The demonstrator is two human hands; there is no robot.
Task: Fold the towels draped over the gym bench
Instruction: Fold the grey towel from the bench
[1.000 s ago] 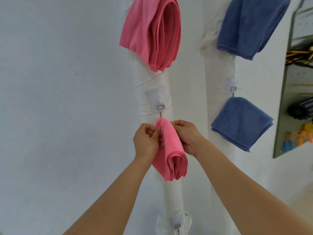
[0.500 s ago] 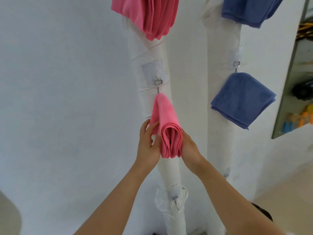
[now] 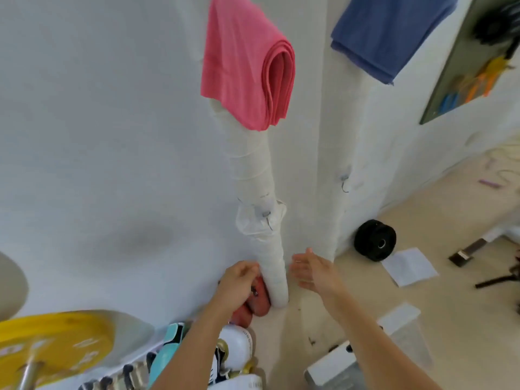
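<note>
- Left hand (image 3: 237, 285) low beside the white wrapped post (image 3: 259, 192), fingers curled on a pink towel (image 3: 257, 301) at the post's foot.
- Right hand (image 3: 315, 270) just right of the post, fingers spread apart, holding nothing.
- Folded pink towel (image 3: 242, 66) hangs well above both hands; blue towel (image 3: 388, 35) up to the right.

Your left hand (image 3: 239, 284) is curling its fingers beside the foot of the white wrapped post (image 3: 263, 220), against something reddish (image 3: 260, 301) there. Your right hand (image 3: 315, 273) is hanging open right of the post. A folded pink towel (image 3: 242, 66) is hanging above.
</note>
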